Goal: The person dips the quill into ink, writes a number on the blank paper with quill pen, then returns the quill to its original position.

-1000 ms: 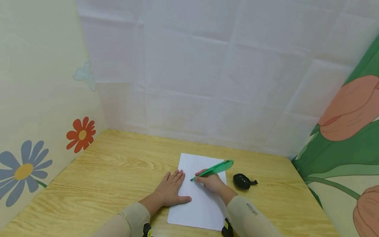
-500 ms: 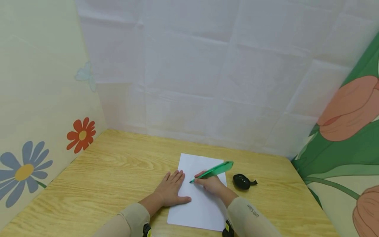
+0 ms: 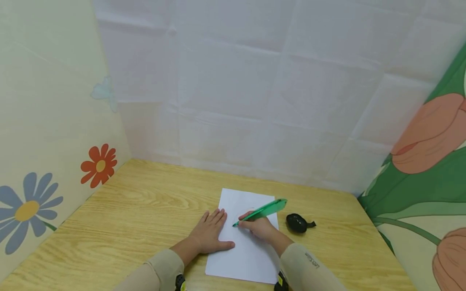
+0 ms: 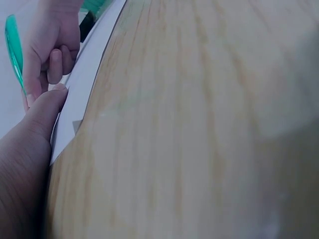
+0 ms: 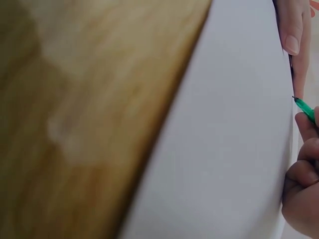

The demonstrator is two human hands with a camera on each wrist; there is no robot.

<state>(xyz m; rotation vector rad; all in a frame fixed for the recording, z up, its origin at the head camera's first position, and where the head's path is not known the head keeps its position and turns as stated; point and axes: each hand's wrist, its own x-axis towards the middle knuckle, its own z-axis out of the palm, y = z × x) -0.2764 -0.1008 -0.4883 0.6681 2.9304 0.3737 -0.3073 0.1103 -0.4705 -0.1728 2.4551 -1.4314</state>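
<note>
Your left hand (image 3: 210, 234) lies flat with its fingers straight, pressing the left edge of the sheet of paper (image 3: 243, 258) onto the table (image 3: 138, 210). Your right hand (image 3: 259, 227) is curled round the green pen (image 3: 263, 210), gripping it near the tip; the tip touches the paper about mid-sheet, just beside your left fingertips. The pen's wide flat end slants up and away to the right.

The paper sits near the front edge of the table, a little right of centre, with its far edge well short of the back wall. Its right edge lies near the black object (image 3: 297, 222), which rests on bare wood just off the sheet. You have open wood to the left of your left hand all the way to the flowered wall, and a broad strip behind the paper. To the right, room is tighter: the black object comes first, then the table's right edge by the tulip-patterned panel.

Counted: one sheet of paper, one pen, one black object, two hands. From the right wrist view, the pen tip (image 5: 302, 106) meets the sheet close to your left thumb.
</note>
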